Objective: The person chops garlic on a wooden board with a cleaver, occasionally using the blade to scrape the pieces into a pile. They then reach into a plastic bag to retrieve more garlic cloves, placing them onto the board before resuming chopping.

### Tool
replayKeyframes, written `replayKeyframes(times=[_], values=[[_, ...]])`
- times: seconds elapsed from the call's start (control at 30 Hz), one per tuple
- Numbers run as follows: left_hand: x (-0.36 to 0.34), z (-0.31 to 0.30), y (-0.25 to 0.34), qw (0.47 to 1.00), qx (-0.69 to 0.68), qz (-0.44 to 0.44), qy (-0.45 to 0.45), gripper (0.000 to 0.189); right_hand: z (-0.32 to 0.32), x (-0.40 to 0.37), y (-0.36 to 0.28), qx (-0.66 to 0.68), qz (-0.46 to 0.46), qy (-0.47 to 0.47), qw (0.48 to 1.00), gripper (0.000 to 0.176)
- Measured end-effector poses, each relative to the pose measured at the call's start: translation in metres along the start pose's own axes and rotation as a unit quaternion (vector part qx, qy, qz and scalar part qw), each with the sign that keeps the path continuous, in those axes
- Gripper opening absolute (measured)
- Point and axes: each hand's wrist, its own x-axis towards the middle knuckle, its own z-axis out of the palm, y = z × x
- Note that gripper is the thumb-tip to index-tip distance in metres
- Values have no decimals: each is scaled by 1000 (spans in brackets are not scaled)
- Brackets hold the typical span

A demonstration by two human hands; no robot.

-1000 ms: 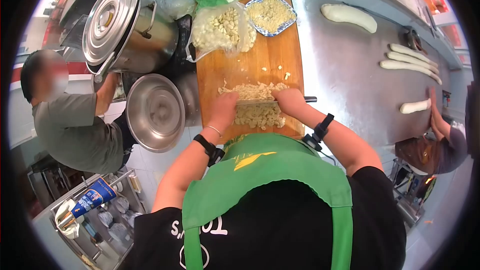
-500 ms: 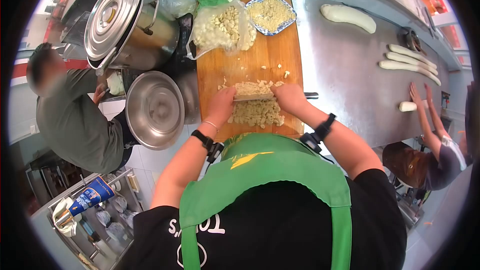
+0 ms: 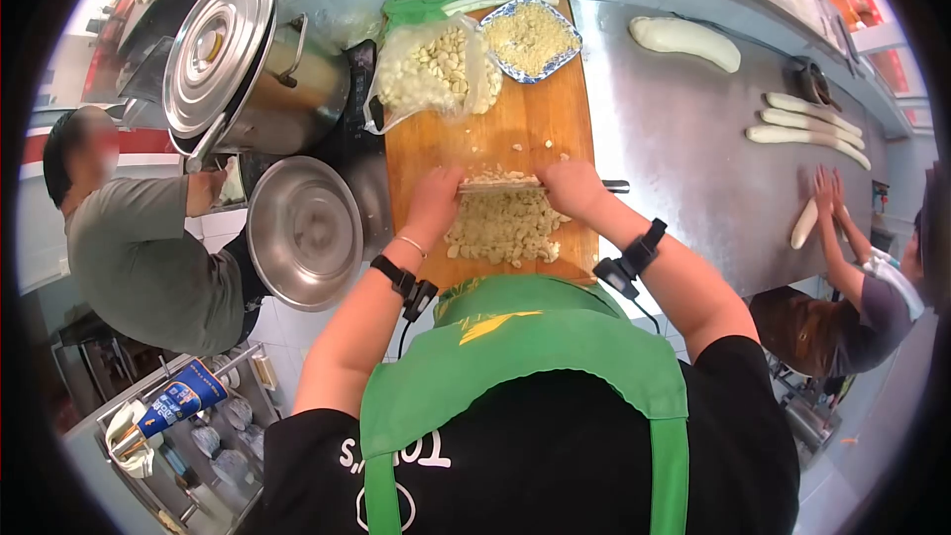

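Note:
On a wooden cutting board (image 3: 408, 154) I hold a cleaver (image 3: 500, 186) crosswise with both hands. My right hand (image 3: 572, 186) is closed at the handle end, and the dark handle sticks out past it to the right. At the far end of the blade, my left hand (image 3: 437, 200) is closed on the cleaver. Chopped garlic (image 3: 507, 226) lies in a heap on the near side of the blade, with a smaller strip beyond it. Farther up the board are a plastic bag of peeled garlic cloves (image 3: 436, 67) and a blue-and-white dish of finely minced garlic (image 3: 532, 38).
Left of the board stand a large metal bowl (image 3: 304, 233) and a lidded steel pot (image 3: 297, 89). A steel counter (image 3: 684, 159) to the right bears dough strips (image 3: 807, 129) and a thick dough roll (image 3: 684, 43). Co-workers are on both sides, one pressing a dough piece (image 3: 804, 225).
The cleaver's blade has turned from showing its broad face to nearly edge-on, over the garlic. The right co-worker's dough piece looks longer. The left co-worker has shifted posture.

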Motion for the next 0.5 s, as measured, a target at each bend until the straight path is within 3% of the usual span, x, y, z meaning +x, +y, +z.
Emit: replayKeyframes(times=[0.07,0.2,0.3,0.37,0.5], values=[[-12,5,5,999,-28,-8,14,18,5,-4,-10,-22,51,-46,997,17],[-3,0,8,1000,24,3,10,17,16,3,7,-6,39,-58,998,18],[1,-6,10,998,-38,-46,-26,17,2,-2,-3,1,31,-38,999,18],[7,9,4,999,28,-1,27,17,15,9,5,12,93,-22,995,15],[9,-2,-3,1000,9,-18,0,17,18,13,8,16,35,-6,999,13]])
